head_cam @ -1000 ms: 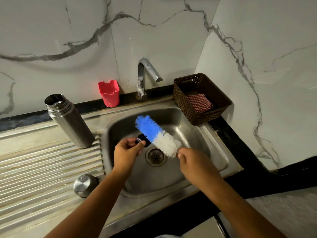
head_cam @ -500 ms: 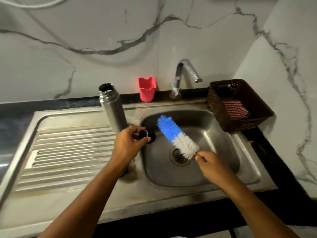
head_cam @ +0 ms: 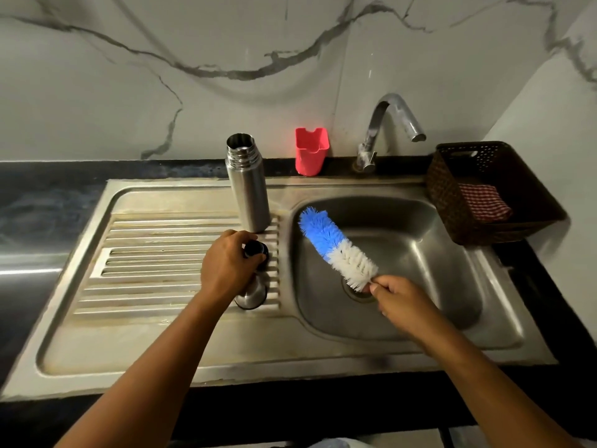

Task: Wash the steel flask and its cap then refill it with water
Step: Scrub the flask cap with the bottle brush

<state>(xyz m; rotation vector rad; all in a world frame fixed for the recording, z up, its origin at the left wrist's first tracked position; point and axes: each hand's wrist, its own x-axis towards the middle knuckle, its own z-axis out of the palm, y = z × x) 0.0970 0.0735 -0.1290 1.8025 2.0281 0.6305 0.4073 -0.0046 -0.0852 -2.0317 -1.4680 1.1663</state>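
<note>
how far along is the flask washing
Done: the flask stands uncapped on the drainboard, its steel cap lying nearby. In hand: the left hand grips a black stopper, the right hand holds the bottle brush over the sink. Left: no water runs from the tap, so refilling and recapping remain; whether the scrubbing is finished cannot be told.

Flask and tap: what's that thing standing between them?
A red cup stands between the flask and the tap, touching neither. The head view shows it.
</note>
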